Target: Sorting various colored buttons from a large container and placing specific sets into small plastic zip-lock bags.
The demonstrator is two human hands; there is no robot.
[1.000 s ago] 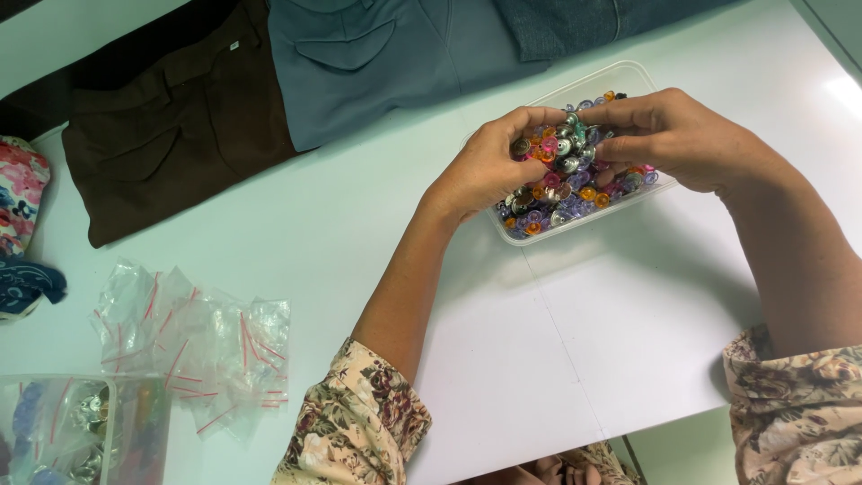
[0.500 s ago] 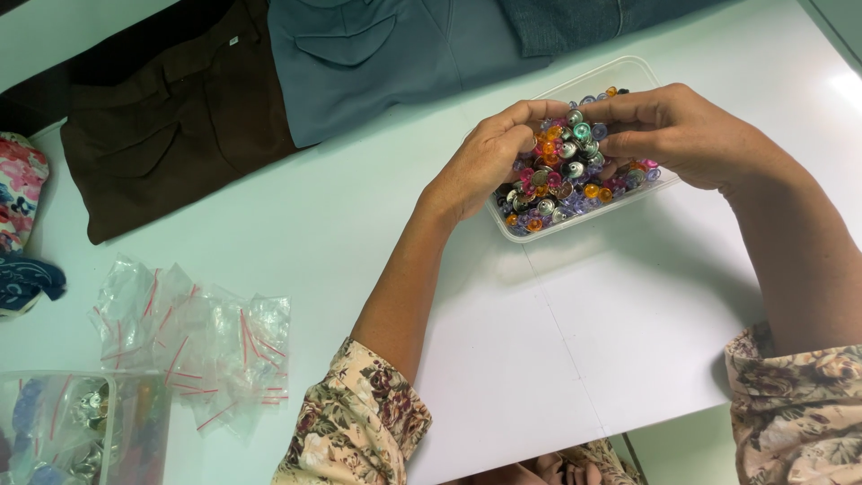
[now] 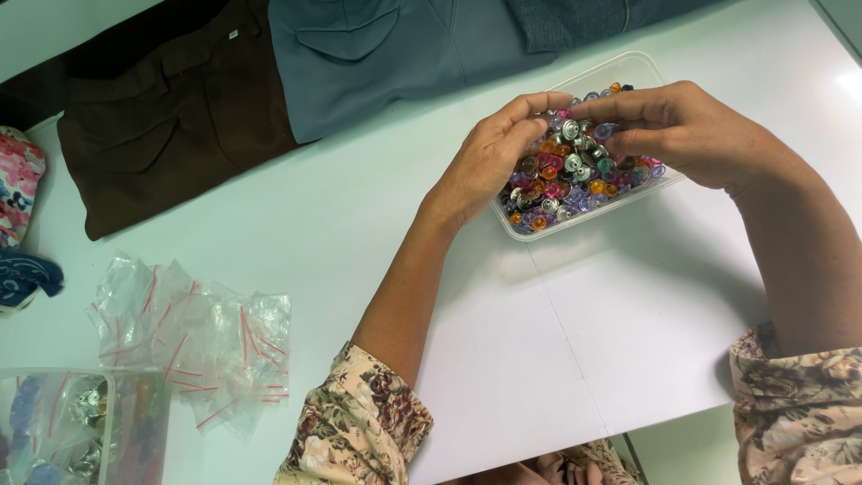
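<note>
Left hand (image 3: pixel 492 162) and right hand (image 3: pixel 682 133) are hovering over clear tub (image 3: pixel 628 67) of coloured buttons (image 3: pixel 575 175), fingertips pinching together; held item too small to tell. Bags (image 3: pixel 202 341) lying at 8 o'clock.

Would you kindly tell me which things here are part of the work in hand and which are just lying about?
In hand: left hand, right hand, clear tub, coloured buttons.

Lying about: brown trousers, blue trousers, pile of small zip bags, clear box at the corner, patterned cloths.
</note>
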